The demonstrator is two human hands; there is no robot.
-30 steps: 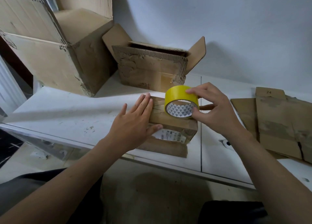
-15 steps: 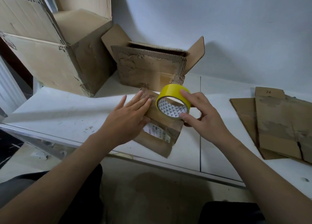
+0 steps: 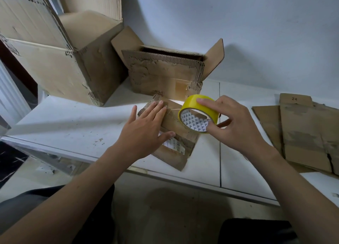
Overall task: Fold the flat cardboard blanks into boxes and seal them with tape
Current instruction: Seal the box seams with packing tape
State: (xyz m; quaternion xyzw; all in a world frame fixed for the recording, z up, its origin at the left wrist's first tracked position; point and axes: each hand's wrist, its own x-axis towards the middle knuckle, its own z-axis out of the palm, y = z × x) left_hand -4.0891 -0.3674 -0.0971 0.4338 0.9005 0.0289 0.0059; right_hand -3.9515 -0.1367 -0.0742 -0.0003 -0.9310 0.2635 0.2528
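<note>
A small folded cardboard box (image 3: 176,152) with a white label lies at the front of the white table (image 3: 73,122), turned at an angle. My left hand (image 3: 145,131) rests flat on its top, fingers straight, thumb near the label. My right hand (image 3: 233,124) grips a yellow tape roll (image 3: 197,113) by its rim and holds it against the box's top right side. A thin strip of tape seems to run from the roll toward my left fingertips.
A large open carton (image 3: 60,60) stands at the back left. A medium carton (image 3: 165,74) with raised flaps is behind the small box. Flat cardboard blanks (image 3: 302,133) are stacked at the right. The table edge runs just under my wrists.
The small box has turned counter-clockwise on the table under my left hand. The tape roll has tilted and shifted back over the box's top with my right hand.
</note>
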